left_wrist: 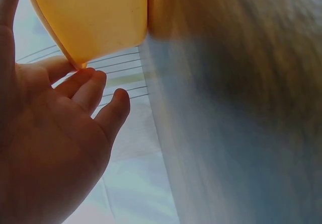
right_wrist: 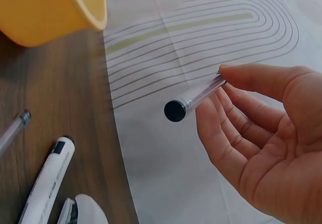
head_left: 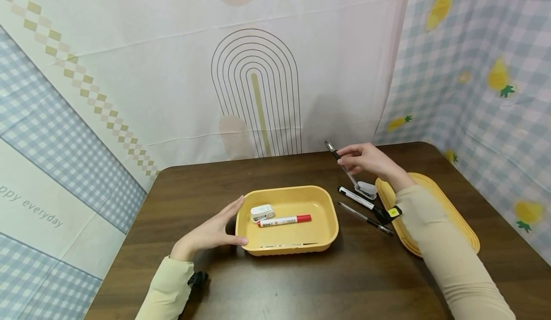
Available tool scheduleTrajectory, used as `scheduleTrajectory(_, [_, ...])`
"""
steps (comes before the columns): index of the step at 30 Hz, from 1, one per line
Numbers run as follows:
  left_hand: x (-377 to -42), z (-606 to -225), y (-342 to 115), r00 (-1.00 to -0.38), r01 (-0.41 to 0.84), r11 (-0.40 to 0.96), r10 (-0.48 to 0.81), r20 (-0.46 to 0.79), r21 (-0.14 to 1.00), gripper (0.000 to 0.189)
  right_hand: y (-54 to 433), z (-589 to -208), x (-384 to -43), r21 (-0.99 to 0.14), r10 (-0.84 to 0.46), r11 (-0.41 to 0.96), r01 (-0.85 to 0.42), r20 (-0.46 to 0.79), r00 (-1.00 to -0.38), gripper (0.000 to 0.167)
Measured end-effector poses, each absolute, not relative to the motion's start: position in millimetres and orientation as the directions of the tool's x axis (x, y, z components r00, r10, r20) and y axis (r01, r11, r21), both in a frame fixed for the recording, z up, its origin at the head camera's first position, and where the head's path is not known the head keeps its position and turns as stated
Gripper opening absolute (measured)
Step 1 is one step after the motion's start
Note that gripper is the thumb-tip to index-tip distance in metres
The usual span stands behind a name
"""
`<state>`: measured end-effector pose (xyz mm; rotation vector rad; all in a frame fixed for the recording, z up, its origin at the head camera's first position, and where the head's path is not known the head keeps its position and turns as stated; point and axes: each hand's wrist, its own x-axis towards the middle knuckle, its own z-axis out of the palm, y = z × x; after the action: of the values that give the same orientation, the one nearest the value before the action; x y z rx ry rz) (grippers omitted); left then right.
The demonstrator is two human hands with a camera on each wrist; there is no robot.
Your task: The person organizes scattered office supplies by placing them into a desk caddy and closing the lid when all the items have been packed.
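Head view, yellow rounded-rectangular plastic tray (head_left: 286,234): stands on the dark brown wood-grain worktop (head_left: 275,286).
Tray contents: a compact white stapler (head_left: 261,212) toward the left; a white marker with a red cap (head_left: 284,220) just in front of it; a slim pale item (head_left: 281,246) along the near wall, too small to identify.
Left hand (head_left: 214,231): grasps the tray's left end, thumb at the near corner, fingers at the far corner.
Right hand (head_left: 366,160): grasps a clear-barrelled pen with a black section (head_left: 347,173), held aslant beyond the tray's far right corner.
Worktop, right of the tray: a white-and-grey stapler (head_left: 366,190), a white marker with a black end (head_left: 356,198) and a second clear-and-black pen (head_left: 359,215) lie near one another.
Yellow oblong lid (head_left: 452,217): lies farther right, partly hidden by the right forearm.
Backdrop: a white cloth with a line-drawn arch (head_left: 256,85).
Left wrist view, fingers: bend loosely, the foremost touching the tray's rim; the thumb leaves the frame.
Right wrist view, held pen: pinched between thumb and fingertips, its round black end toward the camera.
Right wrist view, left margin: tray, second pen, black-ended marker and white-and-grey stapler, each partly cut off.
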<state>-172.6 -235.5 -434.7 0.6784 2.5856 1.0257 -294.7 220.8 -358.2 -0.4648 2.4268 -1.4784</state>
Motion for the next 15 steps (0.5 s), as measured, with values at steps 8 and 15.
scheduleTrajectory(8, [-172,-434,-233,-0.852,0.323,0.636,0.518,-0.077,0.701,0.115,207,-359,-297,-0.898,-0.424,0.412,-0.152,-0.041,-0.905,0.046])
scheduleTrajectory(15, [-171,-434,-234,-0.857,0.32,0.642,0.509,-0.076,0.696,0.115,191,-356,-298,-0.935,-0.464,0.327,-0.137,-0.033,-0.885,0.047])
